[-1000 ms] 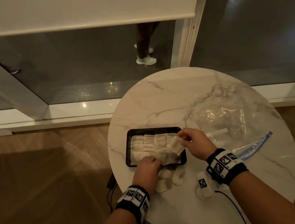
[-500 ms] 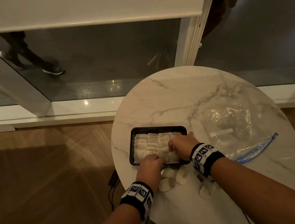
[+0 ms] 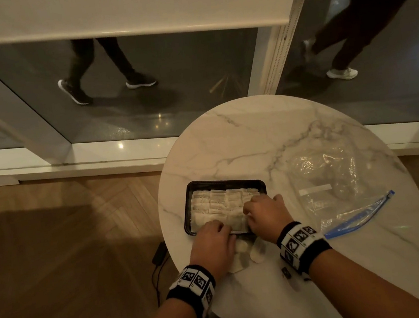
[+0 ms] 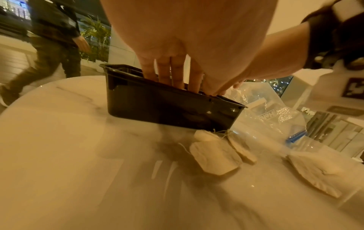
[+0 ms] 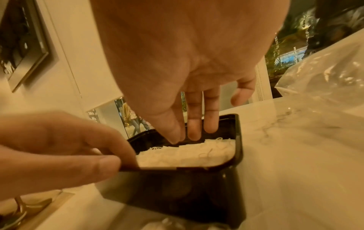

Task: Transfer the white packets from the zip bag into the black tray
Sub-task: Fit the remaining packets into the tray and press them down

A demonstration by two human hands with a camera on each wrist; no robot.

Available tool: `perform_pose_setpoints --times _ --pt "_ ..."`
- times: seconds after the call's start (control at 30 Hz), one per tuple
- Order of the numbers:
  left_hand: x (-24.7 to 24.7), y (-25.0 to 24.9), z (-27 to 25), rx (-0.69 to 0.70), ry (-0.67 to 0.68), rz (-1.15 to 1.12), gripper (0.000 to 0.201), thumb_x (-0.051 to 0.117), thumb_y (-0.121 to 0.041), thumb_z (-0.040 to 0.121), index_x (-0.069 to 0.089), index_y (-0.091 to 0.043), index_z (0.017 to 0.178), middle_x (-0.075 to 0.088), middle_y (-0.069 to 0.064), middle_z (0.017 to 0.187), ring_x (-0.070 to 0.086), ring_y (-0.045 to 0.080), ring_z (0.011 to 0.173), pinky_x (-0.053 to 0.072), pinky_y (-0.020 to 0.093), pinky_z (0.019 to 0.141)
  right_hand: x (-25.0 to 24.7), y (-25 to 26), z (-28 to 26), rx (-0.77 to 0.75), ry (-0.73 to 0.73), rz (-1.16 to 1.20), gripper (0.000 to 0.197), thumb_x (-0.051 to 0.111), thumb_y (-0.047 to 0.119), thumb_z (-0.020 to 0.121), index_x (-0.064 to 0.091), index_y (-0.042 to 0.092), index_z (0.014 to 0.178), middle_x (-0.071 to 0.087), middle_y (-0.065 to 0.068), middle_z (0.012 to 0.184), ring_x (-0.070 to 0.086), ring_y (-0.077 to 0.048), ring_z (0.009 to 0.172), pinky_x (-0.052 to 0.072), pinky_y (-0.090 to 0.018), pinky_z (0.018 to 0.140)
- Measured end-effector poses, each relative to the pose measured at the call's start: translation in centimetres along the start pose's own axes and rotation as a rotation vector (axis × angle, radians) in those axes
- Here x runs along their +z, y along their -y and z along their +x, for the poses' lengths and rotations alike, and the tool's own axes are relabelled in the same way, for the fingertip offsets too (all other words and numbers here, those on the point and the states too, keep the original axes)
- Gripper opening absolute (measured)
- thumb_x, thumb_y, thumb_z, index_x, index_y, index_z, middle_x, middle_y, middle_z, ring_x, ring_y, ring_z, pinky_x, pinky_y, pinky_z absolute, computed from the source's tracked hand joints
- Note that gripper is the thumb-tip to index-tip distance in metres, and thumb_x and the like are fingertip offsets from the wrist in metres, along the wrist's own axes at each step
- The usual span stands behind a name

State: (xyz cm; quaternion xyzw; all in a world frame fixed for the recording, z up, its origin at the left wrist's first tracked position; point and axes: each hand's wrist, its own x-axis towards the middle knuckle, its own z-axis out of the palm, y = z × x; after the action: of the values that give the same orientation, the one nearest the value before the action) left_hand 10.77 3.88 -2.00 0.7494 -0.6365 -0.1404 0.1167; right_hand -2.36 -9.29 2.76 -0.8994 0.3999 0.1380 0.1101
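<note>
The black tray [image 3: 190,208] sits on the near left of the round marble table [image 3: 265,130], packed with rows of white packets [image 3: 219,202]. My left hand [image 3: 213,240] holds the tray's near rim [image 5: 157,168], thumb outside and fingers [image 4: 163,73] reaching inside. My right hand [image 3: 262,213] is down in the tray's near right corner. Its thumb and forefinger [image 5: 175,133] pinch the top of a packet [image 5: 189,155] among the others. The clear zip bag [image 3: 339,190] with a blue zipper lies flat to the right. Loose packets [image 4: 214,157] lie just in front of the tray.
The table edge runs close behind my wrists, with wood floor and a black cable [image 3: 157,260] below on the left. Behind the table is a glass wall, and people's legs [image 3: 102,66] pass outside it. Another loose packet [image 4: 315,171] lies near my right wrist.
My right hand brought the packet from above the tray's right edge down into the near right corner. My left hand stayed on the tray's near rim.
</note>
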Motion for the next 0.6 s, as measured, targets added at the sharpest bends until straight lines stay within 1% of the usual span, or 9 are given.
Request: perform_pose_setpoints --times 0.07,0.1,0.13,0.2,0.3,0.4,0.5,0.6 --pt "0.1 0.2 -0.4 -0.014 0.072 0.084 0.042 0.035 -0.049 0.096 0.062 -0.023 0.116 0.06 0.0 0.113 0.054 0.021 0.106 0.042 0.036 0.099 0.4 0.8 -1.6 -0.011 0.0 -0.005 0.029 0.04 0.039 0.096 0.066 0.028 0.1 0.064 0.006 0.102 0.058 -0.02 0.103 0.034 -0.045 0.09" --pt "0.2 0.4 -0.6 -0.018 0.111 0.117 0.045 0.032 -0.052 0.096 0.059 -0.025 0.12 0.059 0.0 0.116 0.053 0.022 0.109 0.036 0.039 0.107 0.9 1.1 -2.4 -0.016 0.016 -0.014 0.033 0.037 0.042 0.098 0.066 0.028 0.1 0.064 0.006 0.102 0.058 -0.02 0.101 0.033 -0.046 0.09" --pt "0.3 0.4 -0.7 -0.02 0.14 0.146 0.047 0.029 -0.054 0.096 0.057 -0.027 0.122 0.059 0.0 0.118 0.053 0.023 0.112 0.03 0.041 0.112 1.4 1.4 -3.0 -0.015 0.04 -0.014 0.036 0.034 0.046 0.098 0.066 0.028 0.102 0.064 0.006 0.103 0.059 -0.019 0.101 0.032 -0.047 0.091" --pt "0.5 0.5 -0.6 -0.028 0.167 0.181 0.048 0.026 -0.057 0.096 0.054 -0.03 0.124 0.058 0.0 0.118 0.053 0.024 0.114 0.021 0.044 0.117 2.6 1.7 -3.7 -0.002 0.087 0.006 0.039 0.031 0.05 0.098 0.062 0.03 0.11 0.063 0.007 0.111 0.058 -0.018 0.106 0.03 -0.051 0.095" --pt "0.3 0.2 -0.3 -0.065 0.195 0.202 0.051 0.024 -0.06 0.095 0.052 -0.033 0.128 0.058 0.001 0.123 0.054 0.025 0.117 0.014 0.048 0.12 4.1 1.9 -3.9 0.027 0.119 0.023 0.035 0.032 0.045 0.1 0.057 0.03 0.119 0.06 0.007 0.122 0.058 -0.018 0.113 0.027 -0.056 0.101" --pt "0.1 -0.1 0.1 -0.106 0.232 0.226 0.054 0.021 -0.063 0.094 0.05 -0.035 0.129 0.058 0.003 0.125 0.055 0.027 0.117 0.012 0.053 0.119 4.6 1.7 -3.5 0.046 0.106 0.039 0.03 0.035 0.036 0.099 0.058 0.03 0.117 0.062 0.006 0.122 0.06 -0.019 0.111 0.027 -0.055 0.102" --pt "0.0 -0.2 0.3 -0.117 0.27 0.258 0.058 0.018 -0.066 0.092 0.05 -0.036 0.129 0.056 0.005 0.126 0.055 0.031 0.115 0.015 0.056 0.117 4.7 1.3 -3.1 0.055 0.111 0.046 0.028 0.036 0.033 0.098 0.059 0.028 0.114 0.063 0.004 0.119 0.059 -0.02 0.111 0.03 -0.052 0.1" --pt "-0.3 -0.4 0.3 -0.132 0.283 0.283 0.055 0.021 -0.066 0.092 0.051 -0.036 0.127 0.055 0.007 0.124 0.053 0.032 0.113 0.024 0.053 0.111 5.0 1.3 -2.8 0.054 0.111 0.062 0.028 0.037 0.03 0.097 0.06 0.026 0.114 0.06 0.002 0.121 0.054 -0.022 0.114 0.035 -0.048 0.096"
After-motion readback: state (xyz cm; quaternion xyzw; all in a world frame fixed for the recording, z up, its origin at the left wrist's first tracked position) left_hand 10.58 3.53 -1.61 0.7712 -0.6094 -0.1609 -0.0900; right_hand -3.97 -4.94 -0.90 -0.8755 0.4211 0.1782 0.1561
